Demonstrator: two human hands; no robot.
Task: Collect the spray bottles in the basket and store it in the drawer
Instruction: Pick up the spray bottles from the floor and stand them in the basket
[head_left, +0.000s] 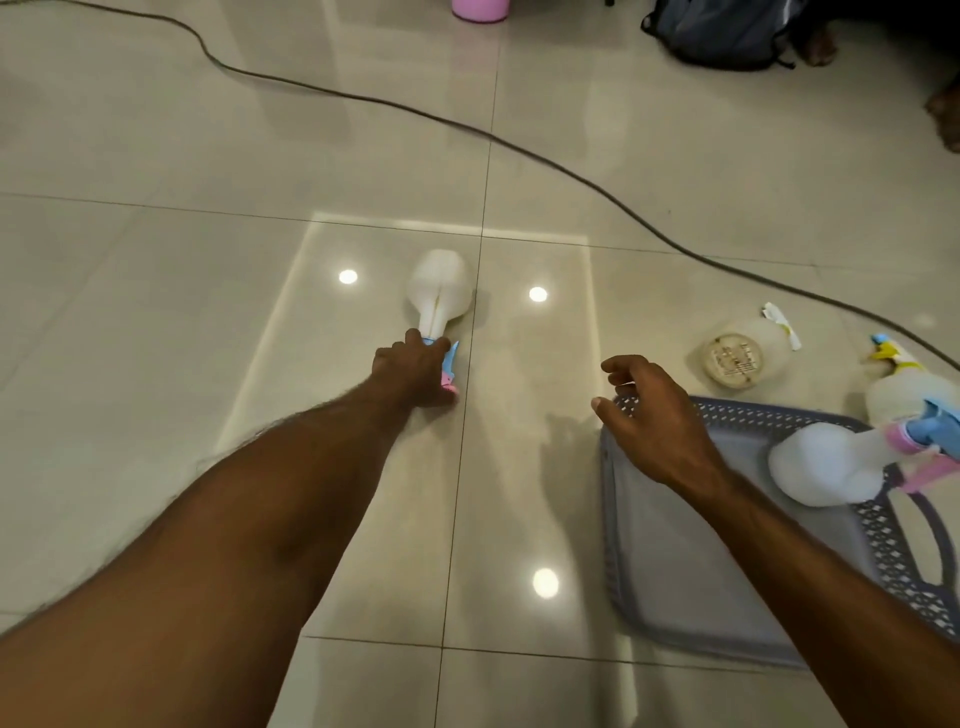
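One spray bottle (440, 293) is lying on the floor (208, 260), its long axis running away from the person, with the nozzle end nearest. The left hand (415, 371) is curling round that neck and trigger, gripping it. The right hand (649, 415) is hovering relaxed and empty over the near corner of the basket (675, 545), which is sitting well to the right and already holding another bottle (826, 467). Two more bottles (737, 353) are lying just beyond the basket.
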